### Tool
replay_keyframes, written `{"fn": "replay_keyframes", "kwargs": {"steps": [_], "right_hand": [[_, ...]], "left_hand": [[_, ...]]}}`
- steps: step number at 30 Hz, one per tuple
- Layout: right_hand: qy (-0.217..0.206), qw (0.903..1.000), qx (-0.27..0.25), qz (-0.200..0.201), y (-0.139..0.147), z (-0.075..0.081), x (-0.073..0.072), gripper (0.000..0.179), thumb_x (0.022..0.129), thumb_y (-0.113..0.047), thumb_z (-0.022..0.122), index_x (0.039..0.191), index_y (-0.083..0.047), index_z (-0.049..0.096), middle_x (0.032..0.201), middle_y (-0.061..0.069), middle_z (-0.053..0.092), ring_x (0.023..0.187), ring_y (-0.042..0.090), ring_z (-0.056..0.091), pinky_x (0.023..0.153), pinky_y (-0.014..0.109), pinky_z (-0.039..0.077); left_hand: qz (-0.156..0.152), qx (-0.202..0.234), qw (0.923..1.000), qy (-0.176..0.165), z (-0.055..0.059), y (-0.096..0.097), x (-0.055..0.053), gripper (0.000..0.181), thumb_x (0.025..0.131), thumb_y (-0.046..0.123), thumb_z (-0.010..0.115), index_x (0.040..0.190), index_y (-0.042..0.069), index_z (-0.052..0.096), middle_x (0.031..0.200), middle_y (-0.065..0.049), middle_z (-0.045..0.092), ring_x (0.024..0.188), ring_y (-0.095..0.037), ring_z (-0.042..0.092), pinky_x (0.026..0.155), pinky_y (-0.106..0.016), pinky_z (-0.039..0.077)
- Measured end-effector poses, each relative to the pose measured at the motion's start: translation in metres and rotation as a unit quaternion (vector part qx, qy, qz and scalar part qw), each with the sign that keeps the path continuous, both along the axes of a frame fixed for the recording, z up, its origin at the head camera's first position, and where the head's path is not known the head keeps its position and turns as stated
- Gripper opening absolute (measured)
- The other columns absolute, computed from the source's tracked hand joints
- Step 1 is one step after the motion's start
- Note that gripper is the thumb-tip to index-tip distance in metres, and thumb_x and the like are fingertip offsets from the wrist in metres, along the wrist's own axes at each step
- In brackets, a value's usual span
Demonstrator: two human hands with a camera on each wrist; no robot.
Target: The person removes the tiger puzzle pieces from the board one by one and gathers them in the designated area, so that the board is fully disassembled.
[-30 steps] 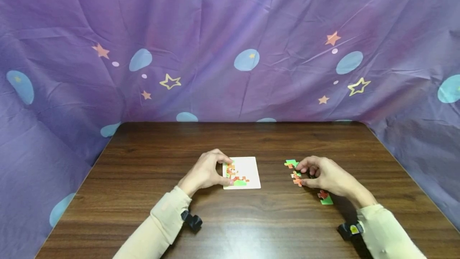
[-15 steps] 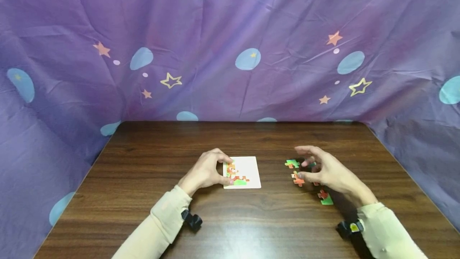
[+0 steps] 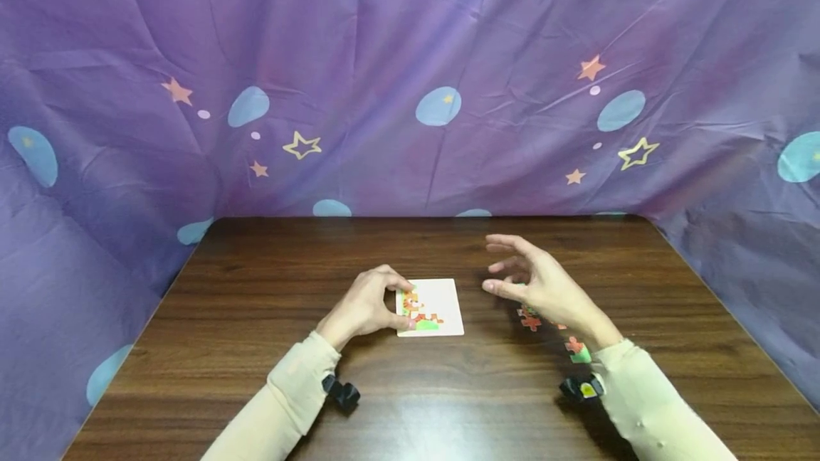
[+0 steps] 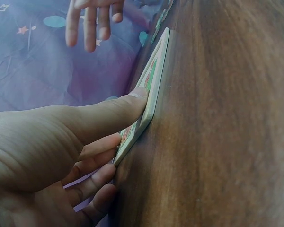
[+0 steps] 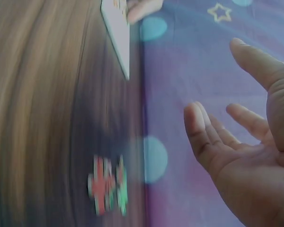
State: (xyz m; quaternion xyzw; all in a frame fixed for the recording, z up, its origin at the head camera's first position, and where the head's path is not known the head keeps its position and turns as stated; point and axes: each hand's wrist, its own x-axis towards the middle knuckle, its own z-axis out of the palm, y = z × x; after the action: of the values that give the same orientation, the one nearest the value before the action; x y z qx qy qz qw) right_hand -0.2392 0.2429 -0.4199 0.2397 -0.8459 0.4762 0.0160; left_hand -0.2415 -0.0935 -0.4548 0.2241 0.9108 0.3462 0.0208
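At lower centre, the left hand (image 3: 364, 306) grips a puzzle board (image 3: 445, 301); right of centre, the right hand (image 3: 549, 290) hovers near puzzle pieces (image 3: 530, 321), grip spread.

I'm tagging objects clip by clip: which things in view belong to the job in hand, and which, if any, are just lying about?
Apparently the job:
puzzle board
fitted pieces
loose pieces, partly behind the right hand
left hand, its thumb on the board

Surroundings, rather than stray items:
table
patterned cloth
black wrist devices
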Motion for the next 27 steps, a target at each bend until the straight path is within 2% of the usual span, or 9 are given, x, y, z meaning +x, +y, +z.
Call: {"fn": "replay_keyframes", "kwargs": {"steps": [2,5,9,12,14,18,20,23,27], "right_hand": [[-0.012,0.9997,-0.019,0.006,-0.011,-0.002,0.000,0.076,0.095,-0.011,0.090,0.161,-0.010,0.052,0.155,0.019,0.062,0.124,0.041,0.072,0.093,0.034,0.066],[-0.026,0.9991,-0.032,0.015,-0.029,-0.006,0.001,0.077,0.094,-0.010,0.091,0.161,-0.009,0.053,0.154,0.021,0.062,0.124,0.039,0.072,0.094,0.035,0.066],[-0.037,0.9978,-0.038,0.039,-0.051,-0.011,0.003,0.077,0.093,-0.007,0.091,0.160,-0.005,0.053,0.153,0.027,0.061,0.123,0.044,0.072,0.094,0.034,0.066],[-0.047,0.9965,-0.043,0.054,-0.061,-0.015,0.005,0.075,0.094,-0.008,0.090,0.159,-0.003,0.053,0.154,0.027,0.060,0.122,0.044,0.073,0.093,0.033,0.066],[-0.055,0.9957,-0.045,0.059,-0.066,-0.018,0.006,0.072,0.096,-0.011,0.089,0.159,-0.003,0.054,0.155,0.027,0.060,0.120,0.039,0.074,0.092,0.034,0.066],[-0.065,0.9956,-0.032,0.059,-0.072,-0.021,0.007,0.068,0.099,-0.018,0.087,0.158,-0.004,0.055,0.154,0.024,0.062,0.118,0.029,0.074,0.094,0.036,0.066],[-0.065,0.9959,-0.023,0.059,-0.073,-0.023,0.007,0.067,0.099,-0.020,0.087,0.158,-0.005,0.056,0.152,0.022,0.064,0.117,0.028,0.074,0.096,0.037,0.065],[-0.069,0.9955,-0.012,0.063,-0.075,-0.025,0.007,0.067,0.101,-0.023,0.086,0.158,-0.004,0.056,0.148,0.021,0.067,0.117,0.027,0.074,0.098,0.037,0.064],[-0.081,0.9935,-0.004,0.080,-0.077,-0.028,0.007,0.067,0.102,-0.023,0.084,0.158,0.000,0.054,0.142,0.021,0.070,0.118,0.027,0.075,0.100,0.036,0.064]], "left_hand": [[-0.002,0.000,1.0000,0.001,-0.002,-0.001,-0.001,0.059,0.072,0.021,0.108,0.125,0.010,0.083,0.122,-0.003,0.074,0.118,-0.027,0.067,0.110,-0.047,0.055],[-0.004,0.014,0.9998,0.016,-0.020,-0.005,-0.010,0.059,0.070,0.026,0.108,0.123,0.015,0.084,0.120,0.003,0.074,0.115,-0.022,0.066,0.108,-0.044,0.055],[-0.005,0.018,0.9995,0.024,-0.026,-0.006,-0.010,0.060,0.069,0.028,0.108,0.123,0.015,0.085,0.121,0.004,0.074,0.113,-0.021,0.066,0.106,-0.044,0.055],[-0.008,0.011,0.9999,0.011,-0.011,-0.003,-0.001,0.059,0.072,0.024,0.107,0.124,0.011,0.084,0.123,-0.003,0.074,0.115,-0.028,0.067,0.107,-0.049,0.055],[-0.017,0.010,0.9994,0.029,-0.019,-0.005,-0.006,0.059,0.072,0.027,0.106,0.125,0.012,0.084,0.122,-0.002,0.074,0.112,-0.026,0.067,0.104,-0.048,0.055],[-0.023,0.010,0.9988,0.043,-0.018,-0.005,-0.007,0.059,0.073,0.028,0.106,0.125,0.012,0.084,0.121,-0.003,0.074,0.111,-0.025,0.067,0.103,-0.046,0.056],[-0.023,0.011,0.9988,0.042,-0.016,-0.004,-0.007,0.060,0.073,0.026,0.106,0.125,0.011,0.083,0.121,-0.003,0.075,0.111,-0.025,0.067,0.102,-0.046,0.056],[-0.016,0.014,0.9995,0.023,-0.002,-0.001,0.000,0.061,0.071,0.021,0.107,0.125,0.007,0.083,0.122,-0.006,0.075,0.114,-0.028,0.068,0.106,-0.048,0.056],[-0.012,0.007,0.9997,0.018,-0.001,-0.001,0.001,0.061,0.071,0.020,0.107,0.125,0.006,0.082,0.124,-0.007,0.075,0.115,-0.029,0.068,0.108,-0.049,0.055]]}}
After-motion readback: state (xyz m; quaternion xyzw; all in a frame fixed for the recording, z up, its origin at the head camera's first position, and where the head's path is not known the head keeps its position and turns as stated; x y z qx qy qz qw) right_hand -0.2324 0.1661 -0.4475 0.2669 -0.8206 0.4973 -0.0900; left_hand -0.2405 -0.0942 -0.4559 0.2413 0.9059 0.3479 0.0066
